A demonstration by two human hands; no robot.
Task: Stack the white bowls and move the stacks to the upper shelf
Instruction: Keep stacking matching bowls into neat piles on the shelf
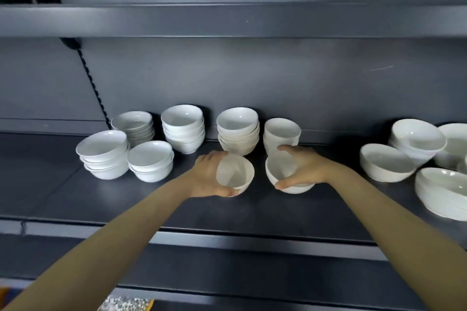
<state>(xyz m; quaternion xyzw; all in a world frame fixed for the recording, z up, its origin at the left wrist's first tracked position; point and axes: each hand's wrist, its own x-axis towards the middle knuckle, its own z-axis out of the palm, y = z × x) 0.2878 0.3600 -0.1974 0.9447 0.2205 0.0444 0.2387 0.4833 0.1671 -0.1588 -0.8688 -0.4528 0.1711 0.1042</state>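
Two dark grey metal shelves: an upper shelf (227, 20) above a lower shelf (126, 204) carrying stacks of white ceramic bowls (183, 129). Before them, the left hand (206, 177) grips a tilted small white bowl (236, 171); the right hand (305, 166) grips a second small white bowl (278, 171) beside it.

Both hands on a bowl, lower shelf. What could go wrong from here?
1. The left hand holds the tilted bowl with one grip across it; it could slip while being nested into the second bowl in the right hand.
2. The right hand sits close to the short stack behind it; a careless lift may knock it.
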